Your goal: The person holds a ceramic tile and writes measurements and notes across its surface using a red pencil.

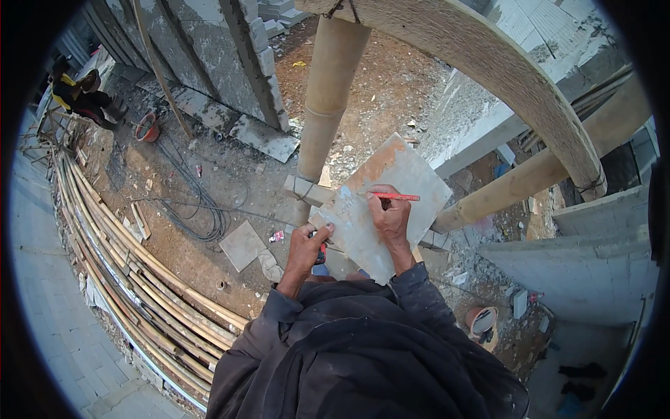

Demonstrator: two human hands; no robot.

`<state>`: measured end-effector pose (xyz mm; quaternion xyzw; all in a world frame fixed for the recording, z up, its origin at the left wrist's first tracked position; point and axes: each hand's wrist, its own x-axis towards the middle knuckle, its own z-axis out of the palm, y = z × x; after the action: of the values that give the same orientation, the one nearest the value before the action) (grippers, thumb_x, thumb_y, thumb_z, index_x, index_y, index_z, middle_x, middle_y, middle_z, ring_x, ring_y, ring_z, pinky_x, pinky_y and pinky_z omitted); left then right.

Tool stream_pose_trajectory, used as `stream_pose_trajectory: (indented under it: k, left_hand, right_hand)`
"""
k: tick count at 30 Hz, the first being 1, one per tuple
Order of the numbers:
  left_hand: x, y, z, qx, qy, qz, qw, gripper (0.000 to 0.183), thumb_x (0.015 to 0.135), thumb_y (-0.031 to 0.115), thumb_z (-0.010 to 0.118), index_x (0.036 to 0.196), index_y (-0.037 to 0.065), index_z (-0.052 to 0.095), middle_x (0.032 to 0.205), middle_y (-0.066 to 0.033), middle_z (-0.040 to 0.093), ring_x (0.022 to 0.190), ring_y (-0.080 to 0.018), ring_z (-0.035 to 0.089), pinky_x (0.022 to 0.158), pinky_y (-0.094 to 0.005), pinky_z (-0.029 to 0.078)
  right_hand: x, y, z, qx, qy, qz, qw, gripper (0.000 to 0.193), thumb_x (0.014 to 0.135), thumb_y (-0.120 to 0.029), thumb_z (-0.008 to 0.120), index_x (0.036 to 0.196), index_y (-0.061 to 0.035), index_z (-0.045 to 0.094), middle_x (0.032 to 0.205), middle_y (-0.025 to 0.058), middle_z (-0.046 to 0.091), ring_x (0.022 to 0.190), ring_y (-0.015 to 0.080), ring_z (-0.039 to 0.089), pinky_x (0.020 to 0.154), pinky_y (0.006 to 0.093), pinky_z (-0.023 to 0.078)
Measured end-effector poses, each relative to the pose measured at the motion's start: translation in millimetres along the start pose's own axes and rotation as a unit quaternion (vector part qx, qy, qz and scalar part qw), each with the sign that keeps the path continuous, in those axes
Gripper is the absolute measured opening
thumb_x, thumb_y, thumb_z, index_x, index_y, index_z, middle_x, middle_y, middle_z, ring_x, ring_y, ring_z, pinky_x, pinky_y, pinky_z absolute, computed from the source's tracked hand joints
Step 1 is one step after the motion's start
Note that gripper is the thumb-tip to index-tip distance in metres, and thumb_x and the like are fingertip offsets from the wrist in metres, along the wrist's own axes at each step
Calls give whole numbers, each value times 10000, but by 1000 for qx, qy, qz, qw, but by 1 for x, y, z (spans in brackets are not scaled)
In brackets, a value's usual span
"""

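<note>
A square grey tile [423, 183], stained orange-brown along one upper edge, is tilted in front of my body. My left hand [304, 253] grips its left corner with the thumb on top. Close against that palm shows a small dark-and-red object [322, 253], mostly covered, so its kind is unclear. Over the middle of the tile, my right hand [392, 222] is closed around a red pencil [401, 197], its tip end pointing left at the tile face. The underside of the tile is hidden.
A thick bamboo post [333, 84] and a curved wooden plank [481, 45] stand just ahead. Long bamboo poles [150, 279] lie at left. Another tile [242, 246], coiled cable [209, 220] and buckets [481, 321] sit on the ground. A person [80, 94] is far left.
</note>
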<state>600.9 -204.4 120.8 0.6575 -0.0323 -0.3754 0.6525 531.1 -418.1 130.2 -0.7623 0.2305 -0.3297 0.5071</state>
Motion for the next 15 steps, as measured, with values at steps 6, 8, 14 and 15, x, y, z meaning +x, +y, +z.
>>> stream_pose_trajectory:
  k: [6, 8, 14, 15]
  left_hand:
    - [-1, 0, 2, -7, 7, 9, 1000, 320, 942, 279, 785, 949, -41, 778, 795, -12, 716, 674, -61, 574, 606, -263, 434]
    - [0, -1, 2, -5, 10, 12, 1000, 321, 941, 279, 785, 942, -42, 777, 790, -11, 713, 671, -60, 570, 601, -264, 428]
    - [0, -3, 1, -2, 7, 8, 1000, 312, 943, 274, 783, 949, -39, 778, 791, -9, 709, 671, -58, 563, 598, -268, 419]
    - [1, -3, 0, -7, 6, 11, 1000, 313, 944, 276, 782, 951, -38, 777, 791, -8, 707, 671, -58, 563, 598, -267, 421]
  right_hand:
    - [0, -3, -1, -25, -16, -21, 999, 75, 903, -60, 721, 949, -3, 738, 810, 72, 718, 680, 132, 654, 613, 299, 512]
    - [0, -4, -1, -26, -22, -31, 999, 77, 901, -56, 719, 952, -1, 739, 827, 82, 724, 688, 142, 663, 618, 302, 518]
    - [4, -2, -1, -44, 6, -47, 998, 86, 897, -38, 708, 967, 1, 741, 847, 92, 728, 686, 144, 659, 620, 299, 518]
    - [6, -1, -2, -72, 36, -39, 996, 85, 898, -35, 705, 968, 1, 739, 848, 88, 727, 684, 136, 652, 617, 297, 516]
